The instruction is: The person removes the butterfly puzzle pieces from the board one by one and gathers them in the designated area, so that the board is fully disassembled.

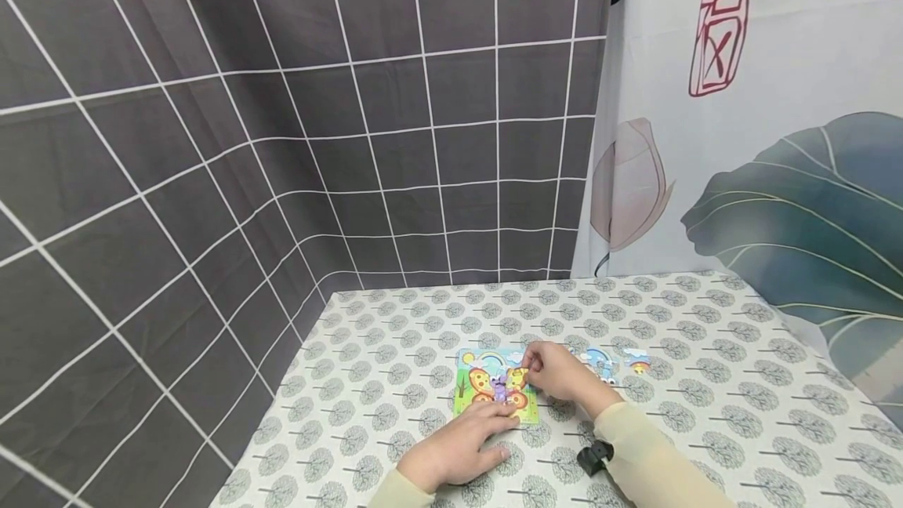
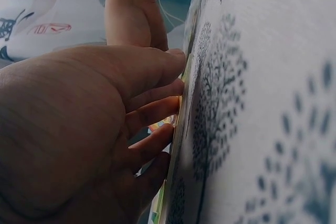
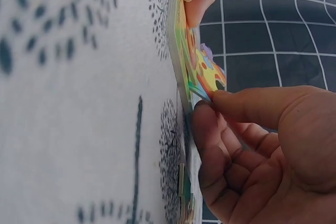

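Note:
A thin butterfly jigsaw puzzle (image 1: 463, 394) with a sun, rainbow and green grass lies on the table. My left hand (image 1: 462, 445) rests at its near edge; in the left wrist view the straight fingers (image 2: 152, 145) touch the board. At the puzzle's right side, my right hand (image 1: 560, 375) pinches a yellow, orange-spotted puzzle piece (image 3: 211, 74) between thumb and forefinger. This piece stands tilted up from the board (image 3: 181, 51) in the right wrist view. Whether its lower edge sits in the board, I cannot tell.
Right of the puzzle lie loose pieces: a blue one with a rainbow (image 1: 600, 359) and one with clouds and a rainbow-coloured shape (image 1: 638, 363). The tree-patterned tablecloth (image 1: 395, 351) covers the table. A grey gridded curtain (image 1: 466, 155) hangs behind.

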`<control>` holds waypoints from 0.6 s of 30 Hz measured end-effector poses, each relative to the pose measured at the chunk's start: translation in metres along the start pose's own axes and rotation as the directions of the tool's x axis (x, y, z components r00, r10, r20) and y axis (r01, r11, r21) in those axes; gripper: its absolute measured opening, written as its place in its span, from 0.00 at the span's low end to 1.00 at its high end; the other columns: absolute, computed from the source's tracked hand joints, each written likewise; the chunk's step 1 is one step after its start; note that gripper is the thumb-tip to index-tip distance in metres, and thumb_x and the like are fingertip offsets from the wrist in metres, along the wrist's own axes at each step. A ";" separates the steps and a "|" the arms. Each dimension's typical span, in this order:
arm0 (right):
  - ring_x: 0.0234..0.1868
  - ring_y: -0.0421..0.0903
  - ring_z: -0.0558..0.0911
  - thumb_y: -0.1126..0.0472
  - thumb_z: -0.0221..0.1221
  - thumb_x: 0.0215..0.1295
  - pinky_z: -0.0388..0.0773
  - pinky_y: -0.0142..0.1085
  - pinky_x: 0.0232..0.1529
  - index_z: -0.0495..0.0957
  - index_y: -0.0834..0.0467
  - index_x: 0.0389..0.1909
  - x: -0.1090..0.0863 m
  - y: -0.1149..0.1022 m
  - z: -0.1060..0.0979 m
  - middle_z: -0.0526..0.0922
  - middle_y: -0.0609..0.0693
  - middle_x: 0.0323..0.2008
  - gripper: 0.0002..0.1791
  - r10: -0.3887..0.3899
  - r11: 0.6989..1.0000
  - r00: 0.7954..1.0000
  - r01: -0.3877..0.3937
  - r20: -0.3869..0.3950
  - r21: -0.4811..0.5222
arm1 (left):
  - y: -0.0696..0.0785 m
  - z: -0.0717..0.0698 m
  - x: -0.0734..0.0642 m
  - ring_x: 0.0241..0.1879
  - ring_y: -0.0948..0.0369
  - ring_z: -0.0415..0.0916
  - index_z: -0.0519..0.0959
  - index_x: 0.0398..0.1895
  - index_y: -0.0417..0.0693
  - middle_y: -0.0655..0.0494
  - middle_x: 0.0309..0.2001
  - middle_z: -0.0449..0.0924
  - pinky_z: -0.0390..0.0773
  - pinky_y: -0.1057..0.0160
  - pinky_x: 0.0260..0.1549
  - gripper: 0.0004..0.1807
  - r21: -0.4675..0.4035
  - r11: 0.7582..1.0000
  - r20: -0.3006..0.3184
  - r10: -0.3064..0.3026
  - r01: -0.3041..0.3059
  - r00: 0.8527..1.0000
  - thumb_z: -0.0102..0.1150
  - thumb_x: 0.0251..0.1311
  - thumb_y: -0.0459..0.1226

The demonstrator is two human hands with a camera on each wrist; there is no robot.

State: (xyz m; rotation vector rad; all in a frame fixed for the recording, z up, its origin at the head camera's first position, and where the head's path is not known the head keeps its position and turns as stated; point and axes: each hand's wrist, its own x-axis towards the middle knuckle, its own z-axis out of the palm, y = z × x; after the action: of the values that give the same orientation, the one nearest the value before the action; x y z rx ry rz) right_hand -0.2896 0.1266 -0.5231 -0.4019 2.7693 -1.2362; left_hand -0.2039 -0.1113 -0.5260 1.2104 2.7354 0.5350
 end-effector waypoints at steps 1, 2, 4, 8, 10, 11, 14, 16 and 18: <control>0.20 0.43 0.76 0.71 0.68 0.60 0.77 0.33 0.19 0.78 0.54 0.32 0.001 0.000 0.000 0.78 0.48 0.24 0.10 0.008 1.000 1.000 -0.008 -0.004 0.007 | 0.000 0.000 0.000 0.77 0.57 0.60 0.73 0.75 0.56 0.63 0.78 0.64 0.65 0.53 0.75 0.27 0.003 1.000 0.001 0.001 -0.001 1.000 0.57 0.75 0.48; 0.20 0.44 0.76 0.70 0.68 0.60 0.77 0.34 0.19 0.78 0.53 0.31 0.001 0.000 0.001 0.78 0.48 0.24 0.10 0.016 1.000 1.000 -0.016 -0.007 0.011 | 0.000 0.000 0.000 0.77 0.57 0.60 0.73 0.75 0.56 0.62 0.78 0.64 0.64 0.53 0.75 0.27 0.007 1.000 0.001 0.004 -0.004 1.000 0.57 0.75 0.48; 0.20 0.44 0.76 0.70 0.68 0.60 0.77 0.34 0.20 0.78 0.53 0.31 0.001 0.000 0.002 0.78 0.48 0.25 0.10 0.028 1.000 1.000 -0.028 -0.012 0.013 | 0.000 0.000 0.000 0.77 0.58 0.60 0.73 0.75 0.56 0.62 0.79 0.63 0.65 0.54 0.75 0.27 0.017 1.000 0.000 0.009 -0.009 1.000 0.57 0.75 0.48; 0.20 0.44 0.76 0.70 0.69 0.60 0.78 0.35 0.20 0.78 0.53 0.31 0.000 -0.001 0.003 0.77 0.48 0.25 0.11 0.023 1.000 0.999 -0.023 -0.022 0.009 | 0.001 0.000 -0.001 0.77 0.56 0.59 0.72 0.75 0.56 0.60 0.80 0.61 0.64 0.53 0.75 0.28 0.036 0.999 0.002 0.023 -0.023 1.000 0.57 0.75 0.48; 0.20 0.44 0.76 0.71 0.68 0.60 0.78 0.35 0.20 0.78 0.53 0.31 0.000 -0.002 0.003 0.77 0.48 0.25 0.11 0.019 1.000 1.000 -0.019 -0.022 0.010 | 0.001 -0.001 -0.001 0.77 0.55 0.59 0.72 0.76 0.55 0.60 0.80 0.60 0.64 0.53 0.75 0.28 0.037 0.999 0.006 0.025 -0.025 1.000 0.57 0.76 0.47; 0.20 0.44 0.76 0.71 0.68 0.60 0.77 0.35 0.20 0.78 0.53 0.31 0.000 -0.002 0.003 0.77 0.48 0.24 0.11 0.017 1.000 1.000 -0.017 -0.022 0.009 | 0.002 -0.001 -0.001 0.77 0.55 0.59 0.72 0.76 0.55 0.60 0.81 0.59 0.64 0.53 0.75 0.28 0.035 0.999 0.009 0.025 -0.026 1.000 0.57 0.76 0.47; 0.20 0.44 0.76 0.71 0.68 0.60 0.77 0.34 0.20 0.78 0.54 0.31 0.000 -0.002 0.003 0.77 0.48 0.24 0.10 0.016 1.000 1.000 -0.016 -0.022 0.005 | 0.002 -0.002 -0.001 0.77 0.55 0.58 0.72 0.75 0.55 0.60 0.81 0.57 0.64 0.53 0.75 0.27 0.036 0.999 0.012 0.029 -0.030 0.999 0.57 0.76 0.47; 0.20 0.43 0.76 0.70 0.68 0.61 0.77 0.34 0.20 0.78 0.53 0.31 0.000 -0.002 0.003 0.77 0.47 0.24 0.10 0.019 1.000 1.000 -0.019 -0.019 0.000 | 0.002 -0.001 0.000 0.77 0.55 0.59 0.72 0.75 0.55 0.61 0.82 0.57 0.64 0.54 0.75 0.27 0.049 0.998 0.010 0.037 -0.037 0.999 0.57 0.75 0.46; 0.20 0.43 0.76 0.70 0.68 0.61 0.77 0.34 0.20 0.78 0.53 0.32 0.001 -0.001 0.003 0.77 0.48 0.24 0.10 0.021 1.000 1.000 -0.021 -0.016 0.000 | 0.002 -0.001 0.001 0.77 0.54 0.60 0.73 0.74 0.55 0.61 0.82 0.57 0.64 0.54 0.75 0.26 0.071 0.996 0.005 0.046 -0.047 0.999 0.57 0.75 0.45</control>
State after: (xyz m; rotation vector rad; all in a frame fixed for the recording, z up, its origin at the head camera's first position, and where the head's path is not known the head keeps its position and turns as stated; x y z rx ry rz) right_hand -0.2894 0.1235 -0.5242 -0.3636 2.7793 -1.2405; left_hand -0.2039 -0.1098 -0.5243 1.2925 2.7516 0.4441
